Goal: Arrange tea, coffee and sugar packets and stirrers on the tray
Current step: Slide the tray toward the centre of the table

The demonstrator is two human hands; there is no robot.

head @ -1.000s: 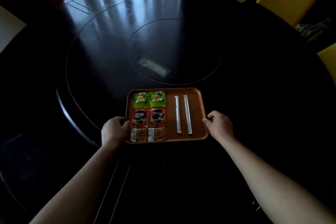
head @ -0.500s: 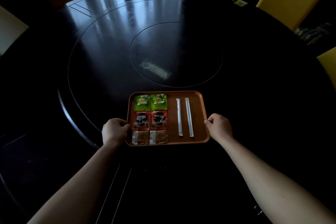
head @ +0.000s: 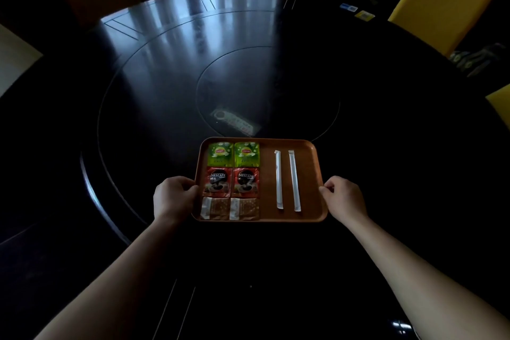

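An orange-brown tray (head: 309, 174) lies on the dark round table in front of me. On its left half sit two green tea packets (head: 233, 154) at the far side, two red coffee packets (head: 231, 182) in the middle row and two brown sugar packets (head: 230, 208) nearest me. Two white wrapped stirrers (head: 287, 180) lie side by side on the right half. My left hand (head: 174, 196) grips the tray's left rim. My right hand (head: 343, 196) grips the right rim.
The dark round table (head: 138, 91) has an inset centre disc with a small card (head: 234, 124) lying on it just beyond the tray. Yellow chairs (head: 438, 8) stand at the far right, and small cards (head: 356, 12) lie near the far edge.
Both hands stay on the tray's rims. The tray and its contents keep their layout; the view has shifted slightly so the tray sits a little lower in frame.
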